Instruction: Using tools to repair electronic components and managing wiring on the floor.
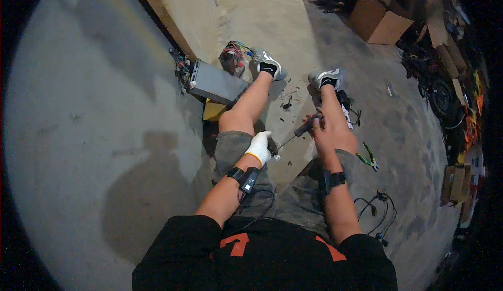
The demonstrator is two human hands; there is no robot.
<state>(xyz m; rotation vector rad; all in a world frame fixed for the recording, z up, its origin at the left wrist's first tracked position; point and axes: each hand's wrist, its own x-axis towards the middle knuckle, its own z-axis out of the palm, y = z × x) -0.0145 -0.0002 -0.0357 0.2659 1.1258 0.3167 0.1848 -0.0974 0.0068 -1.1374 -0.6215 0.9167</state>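
Two hands near the middle of the frame, a gloved left hand (pixel 258 148) and a bare right hand (pixel 322 133); one white glove; one screwdriver (pixel 303 128) at the centre; two wrist straps (pixel 334 180), one per arm, lower centre; two grey shoes (pixel 267 59), upper centre; one grey metal case (pixel 217 83) and one bag of coloured wires (pixel 230 63), upper left of centre; one pair of green-handled pliers (pixel 371 162), right of centre; one bundle of black cables (pixel 384 196), lower right, its strands too tangled to count; one large cardboard box (pixel 390 28), upper right; one smaller carton (pixel 456 183), right edge.
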